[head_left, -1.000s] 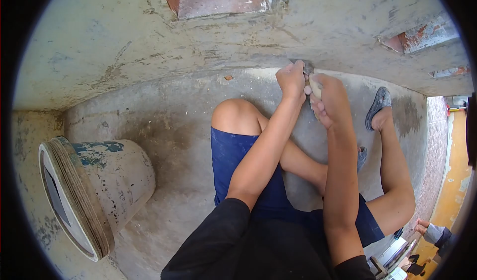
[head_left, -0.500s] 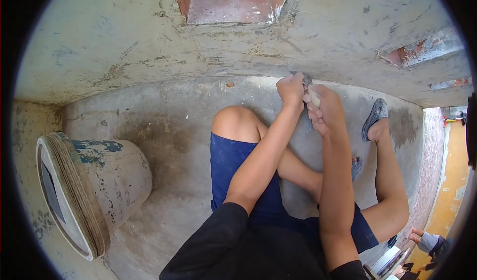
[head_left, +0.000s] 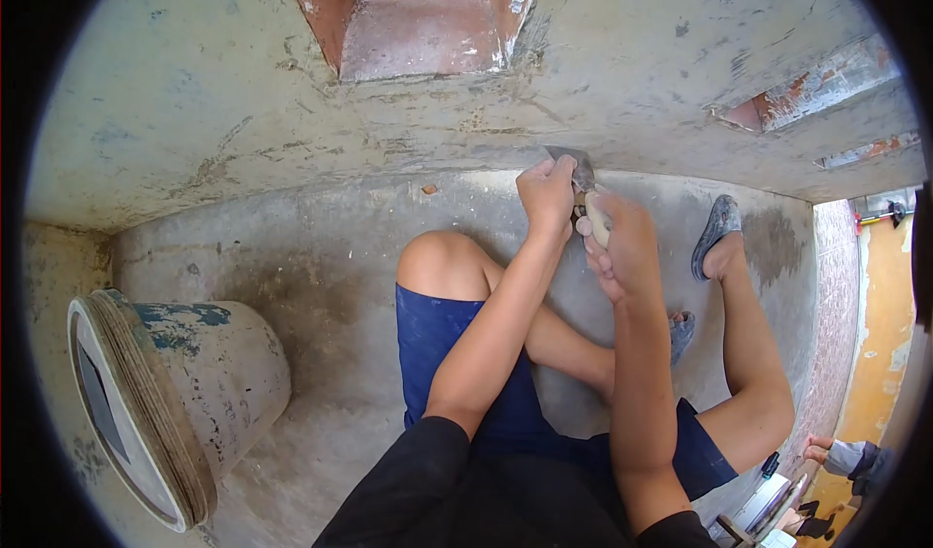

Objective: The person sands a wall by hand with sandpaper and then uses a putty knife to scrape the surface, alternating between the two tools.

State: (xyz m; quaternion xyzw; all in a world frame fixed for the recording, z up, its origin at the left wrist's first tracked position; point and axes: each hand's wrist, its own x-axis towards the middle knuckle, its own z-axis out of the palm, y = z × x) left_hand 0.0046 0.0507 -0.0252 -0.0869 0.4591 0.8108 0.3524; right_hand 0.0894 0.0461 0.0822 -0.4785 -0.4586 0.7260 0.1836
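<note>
A putty knife (head_left: pixel 583 171) with a grey metal blade and a pale handle is held between my hands, close to the foot of the wall. My right hand (head_left: pixel 624 242) is closed around the handle. Fingers of my left hand (head_left: pixel 546 196) are closed on the blade near its neck, partly covering it. The blade's far edge lies at or very near the wall's base; whether it touches cannot be made out.
A rough plastered wall (head_left: pixel 408 120) with a reddish recess (head_left: pixel 418 38) rises in front. A paint-stained bucket (head_left: pixel 219 373) stands at the left on the concrete floor (head_left: pixel 340 256). A small brown chip (head_left: pixel 429 189) lies near the wall. Another person's hand (head_left: pixel 818 448) shows at lower right.
The camera view has shifted, so the recess and bucket sit lower. In the picture, both hands appear slightly further left with the putty knife, and more of its blade shows.
</note>
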